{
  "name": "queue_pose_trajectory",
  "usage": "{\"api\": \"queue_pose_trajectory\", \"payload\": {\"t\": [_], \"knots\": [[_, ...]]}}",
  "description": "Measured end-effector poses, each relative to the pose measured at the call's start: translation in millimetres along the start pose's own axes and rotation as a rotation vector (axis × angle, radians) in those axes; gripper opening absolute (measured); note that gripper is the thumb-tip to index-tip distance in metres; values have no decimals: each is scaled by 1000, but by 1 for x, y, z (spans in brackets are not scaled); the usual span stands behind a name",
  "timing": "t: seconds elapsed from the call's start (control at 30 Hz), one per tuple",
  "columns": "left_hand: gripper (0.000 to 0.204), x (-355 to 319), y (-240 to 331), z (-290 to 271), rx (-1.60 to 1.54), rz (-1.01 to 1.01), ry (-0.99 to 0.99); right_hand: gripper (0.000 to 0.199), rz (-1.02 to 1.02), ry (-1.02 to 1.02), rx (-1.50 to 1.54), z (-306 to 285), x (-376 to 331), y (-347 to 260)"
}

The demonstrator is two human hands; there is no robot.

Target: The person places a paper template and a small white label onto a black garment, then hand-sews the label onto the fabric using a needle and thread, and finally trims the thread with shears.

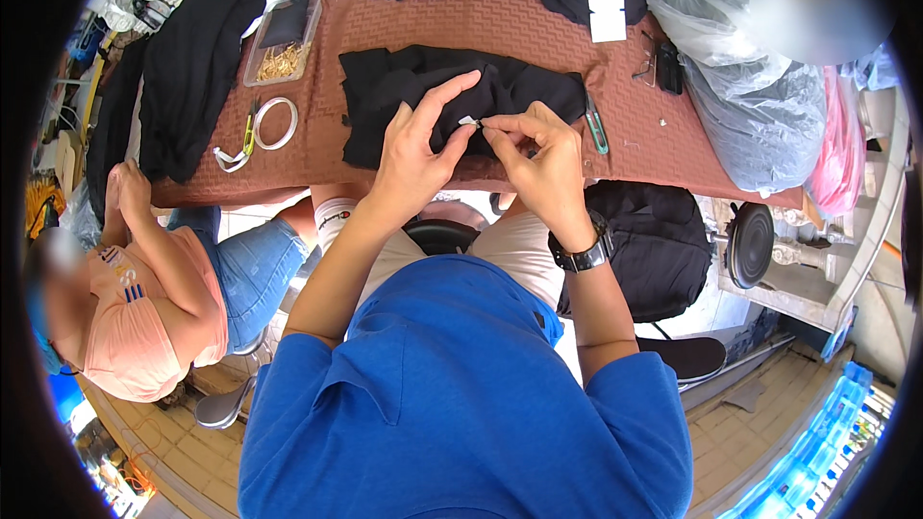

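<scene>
A black cloth garment (370,106) lies bunched on the table in front of me. A small white tag (469,121) shows on it between my hands. My left hand (420,156) rests on the cloth, its index finger stretched out and its thumb apart, the thumb tip beside the tag. The thumb and index finger of my right hand (543,156) are pinched together just right of the tag. A tiny dark bit shows at those fingertips, too small to name. Green-handled thread snips (596,127) lie right of the garment.
On the brown-covered table (423,14), a clear plastic box (312,24) holds small gold pieces. Near it are yellow-green snips (250,130) and a white ring (293,123). Plastic bags (745,106) crowd the right end. Another person (159,308) sits at my left, hands together.
</scene>
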State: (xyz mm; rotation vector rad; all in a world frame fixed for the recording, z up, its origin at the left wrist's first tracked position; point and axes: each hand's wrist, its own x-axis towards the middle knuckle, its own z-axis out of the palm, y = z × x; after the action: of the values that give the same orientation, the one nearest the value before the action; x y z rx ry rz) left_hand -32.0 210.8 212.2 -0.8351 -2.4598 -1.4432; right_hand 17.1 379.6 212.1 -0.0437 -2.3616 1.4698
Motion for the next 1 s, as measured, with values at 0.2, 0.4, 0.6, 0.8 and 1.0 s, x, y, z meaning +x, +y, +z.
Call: {"api": "queue_pose_trajectory", "payload": {"t": [0.2,0.4,0.6,0.8,1.0], "knots": [[55,-3,-4,4,42,57,29,11,48,5,34,5,1,2],[56,-6,-5,6,47,53,26,12,102,-11,43,9,1,6],[58,-9,-10,10,28,80,13,12,193,-46,143,12,1,19],[57,-13,-14,14,43,41,-33,12,382,-115,358,15,3,31],[60,-5,-16,3,18,-19,-11,36,359,-152,484,13,7,45]]}}
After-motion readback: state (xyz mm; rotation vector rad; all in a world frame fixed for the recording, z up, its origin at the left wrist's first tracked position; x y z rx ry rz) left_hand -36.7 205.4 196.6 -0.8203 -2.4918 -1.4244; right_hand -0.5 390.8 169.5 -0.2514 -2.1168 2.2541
